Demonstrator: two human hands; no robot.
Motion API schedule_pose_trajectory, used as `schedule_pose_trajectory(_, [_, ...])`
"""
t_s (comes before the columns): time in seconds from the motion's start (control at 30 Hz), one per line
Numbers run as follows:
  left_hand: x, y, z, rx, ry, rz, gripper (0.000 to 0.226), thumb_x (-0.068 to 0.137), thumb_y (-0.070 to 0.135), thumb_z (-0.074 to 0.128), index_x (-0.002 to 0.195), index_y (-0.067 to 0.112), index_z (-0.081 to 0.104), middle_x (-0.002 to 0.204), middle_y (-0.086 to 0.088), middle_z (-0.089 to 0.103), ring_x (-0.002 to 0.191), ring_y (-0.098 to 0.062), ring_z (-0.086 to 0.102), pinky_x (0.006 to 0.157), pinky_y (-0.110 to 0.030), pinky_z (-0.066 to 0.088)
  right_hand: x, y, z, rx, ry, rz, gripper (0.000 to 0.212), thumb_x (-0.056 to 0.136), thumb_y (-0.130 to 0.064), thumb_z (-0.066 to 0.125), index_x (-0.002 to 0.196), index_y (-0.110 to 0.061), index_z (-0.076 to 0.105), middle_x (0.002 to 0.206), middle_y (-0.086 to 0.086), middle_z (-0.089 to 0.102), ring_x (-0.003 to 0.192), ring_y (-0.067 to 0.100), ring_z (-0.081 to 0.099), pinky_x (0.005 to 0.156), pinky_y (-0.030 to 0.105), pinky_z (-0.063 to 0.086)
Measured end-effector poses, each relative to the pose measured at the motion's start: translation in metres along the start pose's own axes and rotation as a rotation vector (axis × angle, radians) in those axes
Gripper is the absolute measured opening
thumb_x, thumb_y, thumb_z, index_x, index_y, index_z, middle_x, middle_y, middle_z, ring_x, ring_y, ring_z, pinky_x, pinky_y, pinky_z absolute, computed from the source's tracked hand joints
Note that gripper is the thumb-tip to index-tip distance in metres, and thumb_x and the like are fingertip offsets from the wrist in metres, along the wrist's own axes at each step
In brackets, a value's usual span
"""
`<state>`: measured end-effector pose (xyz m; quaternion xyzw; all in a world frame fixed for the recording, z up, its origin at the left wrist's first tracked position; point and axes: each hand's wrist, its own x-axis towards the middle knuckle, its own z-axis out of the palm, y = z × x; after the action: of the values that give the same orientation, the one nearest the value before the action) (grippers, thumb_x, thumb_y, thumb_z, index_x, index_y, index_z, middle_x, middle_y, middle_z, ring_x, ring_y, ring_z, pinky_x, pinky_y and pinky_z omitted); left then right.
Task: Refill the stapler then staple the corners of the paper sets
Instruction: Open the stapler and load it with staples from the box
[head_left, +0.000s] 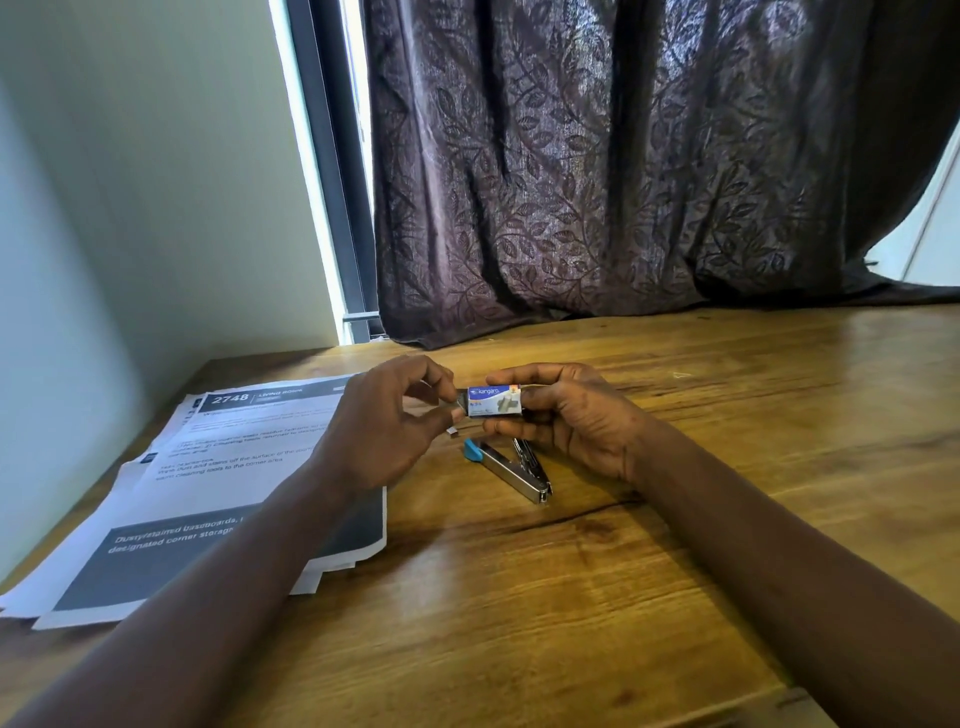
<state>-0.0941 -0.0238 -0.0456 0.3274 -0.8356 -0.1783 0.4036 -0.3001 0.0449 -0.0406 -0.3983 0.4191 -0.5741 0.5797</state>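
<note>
Right hand (566, 415) grips the staple box (493, 401) in curled fingers. Left hand (384, 426) pinches a grey piece (460, 404) at the box's left end. The stapler (511, 467) lies just below the box.

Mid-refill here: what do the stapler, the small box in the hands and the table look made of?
The stapler looks like bare metal, silver and glinting; its blue end cap is probably plastic. The staple box seems thin printed cardboard, blue and white, with folded edges. The table looks like wood or wood-look laminate, brown with grain lines and a dark streak.
</note>
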Motion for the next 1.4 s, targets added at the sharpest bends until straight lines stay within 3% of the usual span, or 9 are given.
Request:
schedule_pose_trajectory(0.1, [0.001,-0.003,-0.001,-0.089,0.018,-0.001,0.013,0.082,0.014,0.084,0.088,0.022,0.075,0.1,0.009,0.075,0.093,-0.01,0.069,0.076,-0.015,0.054,0.0,-0.001,0.0,0.017,0.011,-0.002,0.028,0.093,0.015,0.047,0.108,0.005,0.069,0.108,0.027,0.073,0.099,0.036,0.073,0.077,0.035,0.063])
schedule_pose_trajectory(0.3, [0.004,-0.012,-0.004,-0.485,-0.017,-0.235,0.011,0.087,0.006,0.078,0.091,0.016,0.079,0.089,-0.003,0.08,0.082,-0.013,0.073,0.075,-0.027,0.062,-0.001,-0.002,0.001,0.018,-0.01,0.02,0.028,0.093,0.016,0.047,0.11,0.006,0.068,0.107,0.028,0.072,0.096,0.038,0.074,0.066,0.03,0.063])
schedule_pose_trajectory(0.5, [0.004,-0.015,-0.004,-0.538,0.016,-0.266,0.011,0.086,0.007,0.079,0.088,0.018,0.079,0.09,-0.006,0.079,0.087,-0.019,0.075,0.079,-0.032,0.064,-0.001,-0.003,0.0,0.009,-0.004,0.034,0.03,0.094,0.015,0.046,0.115,0.006,0.066,0.109,0.028,0.072,0.094,0.038,0.074,0.068,0.03,0.063])
schedule_pose_trajectory(0.77, [0.005,-0.014,-0.009,-0.739,0.016,-0.318,0.019,0.071,0.019,0.083,0.09,0.018,0.082,0.084,-0.009,0.077,0.071,-0.013,0.071,0.071,-0.027,0.062,-0.001,-0.004,-0.001,0.082,-0.03,0.067,0.034,0.095,0.016,0.04,0.109,0.002,0.068,0.106,0.028,0.073,0.083,0.035,0.076,0.062,0.028,0.062])
schedule_pose_trajectory(0.93, [0.005,-0.014,-0.01,-0.747,0.016,-0.33,0.021,0.075,0.017,0.08,0.095,0.017,0.083,0.089,-0.013,0.079,0.074,-0.017,0.074,0.076,-0.034,0.065,0.003,-0.004,-0.005,0.088,-0.039,0.069,0.036,0.095,0.014,0.04,0.106,-0.001,0.071,0.105,0.028,0.073,0.085,0.036,0.076,0.064,0.028,0.063])
schedule_pose_trajectory(1.17, [0.004,-0.013,-0.01,-0.776,0.027,-0.304,0.023,0.077,0.018,0.079,0.1,0.019,0.082,0.088,-0.011,0.078,0.074,-0.016,0.074,0.075,-0.03,0.064,0.006,-0.004,-0.007,0.098,-0.05,0.066,0.037,0.096,0.014,0.04,0.105,-0.002,0.071,0.106,0.028,0.073,0.087,0.037,0.076,0.063,0.028,0.062])
schedule_pose_trajectory(1.4, [0.006,-0.012,-0.01,-0.827,0.074,-0.35,0.019,0.092,0.003,0.069,0.098,0.015,0.082,0.086,-0.008,0.075,0.073,-0.015,0.071,0.072,-0.029,0.062,0.005,-0.005,-0.009,0.104,-0.036,0.056,0.036,0.095,0.01,0.038,0.11,-0.001,0.069,0.106,0.028,0.073,0.086,0.034,0.076,0.065,0.028,0.063])
